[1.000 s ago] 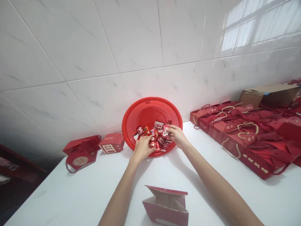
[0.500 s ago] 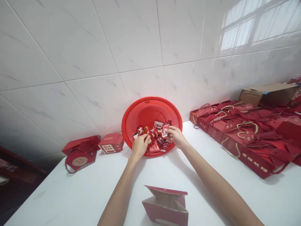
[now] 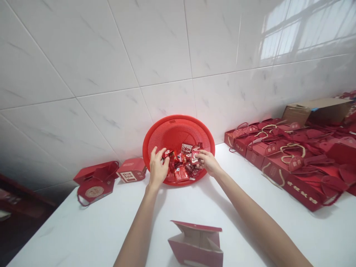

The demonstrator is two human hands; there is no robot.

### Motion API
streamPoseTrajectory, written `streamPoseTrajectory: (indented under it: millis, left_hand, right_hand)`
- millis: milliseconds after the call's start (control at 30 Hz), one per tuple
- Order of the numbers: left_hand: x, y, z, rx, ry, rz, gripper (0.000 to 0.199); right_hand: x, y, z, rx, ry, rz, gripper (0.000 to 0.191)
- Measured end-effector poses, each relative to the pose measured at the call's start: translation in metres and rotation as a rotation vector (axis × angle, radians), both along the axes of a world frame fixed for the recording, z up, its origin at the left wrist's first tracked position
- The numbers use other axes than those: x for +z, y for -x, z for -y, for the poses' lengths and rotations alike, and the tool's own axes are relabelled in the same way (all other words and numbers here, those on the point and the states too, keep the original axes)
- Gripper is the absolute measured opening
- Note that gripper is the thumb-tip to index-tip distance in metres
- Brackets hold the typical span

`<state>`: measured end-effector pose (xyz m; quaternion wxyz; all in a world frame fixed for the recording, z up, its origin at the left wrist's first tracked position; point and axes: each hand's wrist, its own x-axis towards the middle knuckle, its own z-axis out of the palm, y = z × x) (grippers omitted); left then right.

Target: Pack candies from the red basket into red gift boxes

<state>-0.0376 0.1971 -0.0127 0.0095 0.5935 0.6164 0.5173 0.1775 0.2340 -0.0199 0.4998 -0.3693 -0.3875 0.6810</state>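
Note:
A red plastic basket [image 3: 178, 120] leans tilted against the wall, with several wrapped candies [image 3: 181, 173] heaped in its lower part. Over the left side of the heap is my left hand [image 3: 159, 168], thumb and fingers apart; I see nothing held in it. My right hand [image 3: 208, 162] pinches a small pink-and-white candy packet [image 3: 195, 157] at the right of the heap. Close to me on the table stands a red paper gift box [image 3: 196, 250], its top open and its pale inside showing.
Left of the basket are a small red box [image 3: 131, 170] and a red gift box with a handle [image 3: 96, 189]. Rows of red gift boxes [image 3: 292, 178] with cord handles fill the right side, a cardboard carton [image 3: 319, 107] behind them. A tiled wall [image 3: 167, 48] bounds the table.
My left hand has shifted slightly left and its fingers have spread from a closer pinch. The basket has moved a little left. My right hand stays on its packet.

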Motion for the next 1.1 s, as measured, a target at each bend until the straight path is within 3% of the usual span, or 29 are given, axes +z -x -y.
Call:
streamPoseTrajectory:
  millis: [100,200,300,433,733,1100]
  left_hand:
    - [0.000,-0.005,0.002,-0.074,0.034,-0.135,0.026]
    - [-0.004,-0.016,0.003,-0.192,0.169,-0.263,0.025]
    - [-0.009,-0.027,0.005,-0.233,0.313,-0.400,0.024]
    - [-0.012,-0.034,0.007,-0.171,0.404,-0.525,0.030]
    - [-0.014,-0.047,0.009,0.111,0.553,-0.651,0.039]
    - [-0.014,-0.027,0.001,0.124,0.473,-0.501,0.031]
  right_hand:
    - [-0.002,0.001,0.000,0.012,0.006,0.000,0.020]
    - [-0.003,0.002,0.001,0.021,0.009,0.001,0.021]
    - [-0.003,0.002,0.002,0.019,0.010,-0.001,0.022]
    - [-0.002,-0.001,0.002,-0.010,0.017,-0.005,0.022]
    - [-0.006,-0.006,-0.004,-0.011,-0.003,0.010,0.017]
    - [-0.007,-0.006,-0.004,0.003,-0.025,0.020,0.019]
